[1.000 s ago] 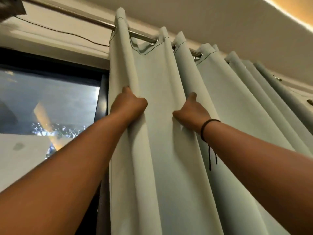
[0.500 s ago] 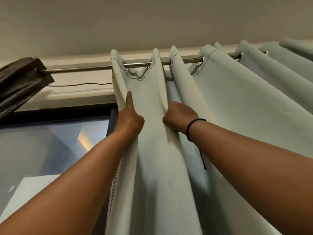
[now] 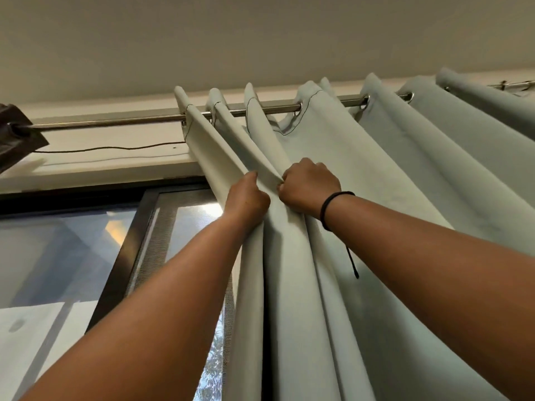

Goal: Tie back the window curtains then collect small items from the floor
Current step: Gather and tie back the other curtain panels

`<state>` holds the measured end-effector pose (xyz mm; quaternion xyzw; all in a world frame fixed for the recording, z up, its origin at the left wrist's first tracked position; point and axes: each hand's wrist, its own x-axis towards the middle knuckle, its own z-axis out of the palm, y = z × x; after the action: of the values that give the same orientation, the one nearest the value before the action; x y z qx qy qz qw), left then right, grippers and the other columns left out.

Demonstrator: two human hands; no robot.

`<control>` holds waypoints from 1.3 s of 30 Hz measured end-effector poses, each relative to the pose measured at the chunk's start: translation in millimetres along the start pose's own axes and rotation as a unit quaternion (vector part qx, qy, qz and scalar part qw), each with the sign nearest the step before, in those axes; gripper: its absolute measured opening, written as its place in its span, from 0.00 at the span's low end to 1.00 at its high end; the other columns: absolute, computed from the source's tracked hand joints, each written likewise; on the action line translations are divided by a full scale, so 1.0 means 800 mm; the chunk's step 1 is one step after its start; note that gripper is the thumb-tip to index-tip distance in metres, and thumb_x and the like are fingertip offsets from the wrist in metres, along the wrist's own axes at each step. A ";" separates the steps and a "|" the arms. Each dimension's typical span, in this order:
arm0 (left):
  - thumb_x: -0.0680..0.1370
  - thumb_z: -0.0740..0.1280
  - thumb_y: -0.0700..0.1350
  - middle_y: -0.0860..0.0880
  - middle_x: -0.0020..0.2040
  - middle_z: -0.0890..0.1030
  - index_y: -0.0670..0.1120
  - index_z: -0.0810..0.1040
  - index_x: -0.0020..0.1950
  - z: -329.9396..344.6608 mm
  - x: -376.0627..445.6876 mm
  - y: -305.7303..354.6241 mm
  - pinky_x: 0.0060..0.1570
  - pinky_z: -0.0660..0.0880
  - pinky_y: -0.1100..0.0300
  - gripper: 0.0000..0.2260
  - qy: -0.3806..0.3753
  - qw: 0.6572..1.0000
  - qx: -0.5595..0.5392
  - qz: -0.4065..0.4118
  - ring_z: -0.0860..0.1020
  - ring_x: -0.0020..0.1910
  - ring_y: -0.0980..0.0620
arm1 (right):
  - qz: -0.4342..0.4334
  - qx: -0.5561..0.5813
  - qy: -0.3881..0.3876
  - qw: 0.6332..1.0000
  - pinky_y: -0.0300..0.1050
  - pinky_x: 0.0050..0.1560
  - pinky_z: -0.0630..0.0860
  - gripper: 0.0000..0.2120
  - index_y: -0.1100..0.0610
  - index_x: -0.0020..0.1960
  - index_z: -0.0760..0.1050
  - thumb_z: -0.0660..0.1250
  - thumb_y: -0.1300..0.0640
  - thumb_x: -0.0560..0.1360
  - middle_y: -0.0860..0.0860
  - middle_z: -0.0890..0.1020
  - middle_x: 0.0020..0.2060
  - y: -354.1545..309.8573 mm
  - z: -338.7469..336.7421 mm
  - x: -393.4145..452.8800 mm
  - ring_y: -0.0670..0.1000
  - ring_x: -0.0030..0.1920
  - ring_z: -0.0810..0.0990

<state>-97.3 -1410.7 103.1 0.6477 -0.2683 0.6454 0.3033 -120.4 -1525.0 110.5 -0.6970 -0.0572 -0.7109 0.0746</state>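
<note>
The curtain (image 3: 333, 175) is bunching rightward along the rod (image 3: 115, 122), baring more window (image 3: 72, 256). The left hand (image 3: 246, 198) and right hand (image 3: 309, 185) are clenching adjacent folds at centre frame, probably gathering them for tying.

Ceiling (image 3: 260, 33), top | thin cable (image 3: 110, 148), left, along wall | dark bracket (image 3: 17, 137), left edge | wristband (image 3: 333, 204), centre-right

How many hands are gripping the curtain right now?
2. The left hand grips the curtain near its leading edge; the right hand grips a fold right beside it.
</note>
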 end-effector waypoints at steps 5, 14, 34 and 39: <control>0.76 0.60 0.62 0.40 0.61 0.77 0.40 0.72 0.64 -0.015 -0.003 -0.021 0.56 0.72 0.52 0.28 0.005 0.990 -0.111 -0.085 0.75 0.58 0.40 | 0.101 0.321 -0.138 0.931 0.50 0.55 0.69 0.35 0.58 0.64 0.71 0.51 0.31 0.75 0.55 0.74 0.61 -0.011 0.004 -0.003 0.59 0.61 0.72; 0.73 0.66 0.43 0.47 0.44 0.72 0.43 0.52 0.73 -0.100 -0.013 -0.100 0.44 0.70 0.56 0.34 0.024 0.995 0.070 -0.073 0.71 0.44 0.45 | 0.106 0.205 -0.067 0.971 0.44 0.39 0.70 0.12 0.62 0.56 0.68 0.59 0.62 0.74 0.58 0.76 0.49 -0.091 0.059 0.001 0.54 0.41 0.75; 0.66 0.66 0.65 0.46 0.61 0.76 0.46 0.65 0.69 -0.177 -0.010 -0.197 0.58 0.74 0.50 0.37 -0.035 0.993 -0.079 -0.085 0.76 0.57 0.43 | 0.031 0.417 -0.412 0.809 0.44 0.37 0.75 0.11 0.55 0.47 0.75 0.57 0.51 0.79 0.52 0.77 0.37 -0.217 0.076 0.016 0.50 0.32 0.73; 0.66 0.72 0.62 0.44 0.64 0.73 0.45 0.58 0.72 -0.121 -0.008 -0.147 0.54 0.72 0.54 0.42 -0.082 0.989 -0.089 -0.081 0.75 0.59 0.42 | 0.141 0.099 -0.105 0.980 0.44 0.44 0.74 0.15 0.56 0.50 0.74 0.68 0.45 0.73 0.53 0.78 0.45 -0.090 0.041 0.027 0.57 0.48 0.75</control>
<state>-75.7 -1260.8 89.4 0.6887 -0.2950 0.5367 0.3880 -101.8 -1448.4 134.2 -0.7577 -0.0363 -0.6073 0.2360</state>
